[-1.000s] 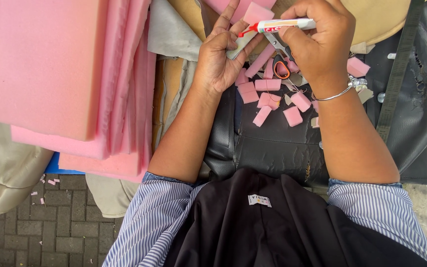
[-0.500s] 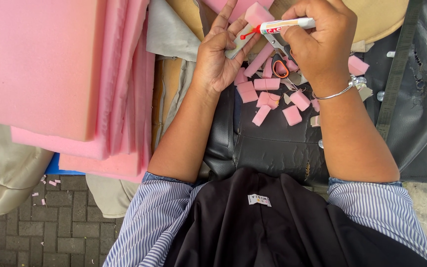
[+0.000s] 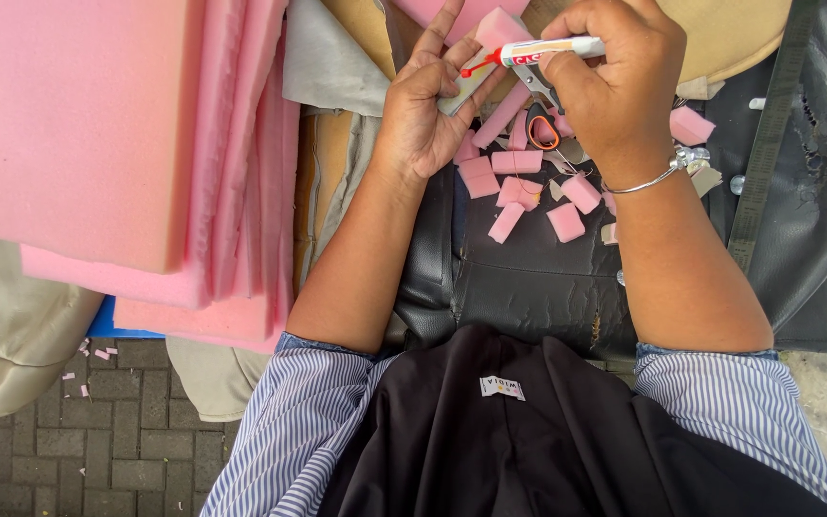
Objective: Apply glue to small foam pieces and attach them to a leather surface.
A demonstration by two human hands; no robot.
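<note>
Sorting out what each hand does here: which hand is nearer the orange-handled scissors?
The right hand. It hovers just above the scissors, gripping a white glue tube. The left hand sits further off to their left, holding a pink foam piece.

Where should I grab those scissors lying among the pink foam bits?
Probably by the orange-lined handle loop of the scissors, coming from the wearer's side. That loop lies flat and exposed on the black leather; the blades run up under the right hand and its glue tube, so they are blocked.
</note>
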